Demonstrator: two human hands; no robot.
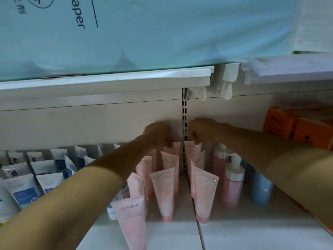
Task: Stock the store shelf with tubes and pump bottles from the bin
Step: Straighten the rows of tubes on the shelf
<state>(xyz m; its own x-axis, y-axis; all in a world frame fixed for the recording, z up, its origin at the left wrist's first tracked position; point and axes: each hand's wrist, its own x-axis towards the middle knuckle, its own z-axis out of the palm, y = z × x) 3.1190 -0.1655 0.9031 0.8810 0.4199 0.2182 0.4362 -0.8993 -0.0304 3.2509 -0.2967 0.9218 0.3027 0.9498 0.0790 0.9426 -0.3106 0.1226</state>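
Both hands reach to the shelf point(180, 235) back. Left hand point(158, 134) fingers pinch a pink tube point(173, 147) top just beneath them. Right hand point(201, 131) fingers pinch another rear pink tube point(191, 148).

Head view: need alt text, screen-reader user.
Both hands reach to the back of a store shelf, the left hand and right hand each pinching the top of a pink tube in the rear row. More pink tubes stand in front, pink pump bottles to the right, white tubes to the left.

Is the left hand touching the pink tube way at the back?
Touching. In the head view, the left hand has its fingertips closed on the top edge of the rearmost pink tube, with no gap visible.
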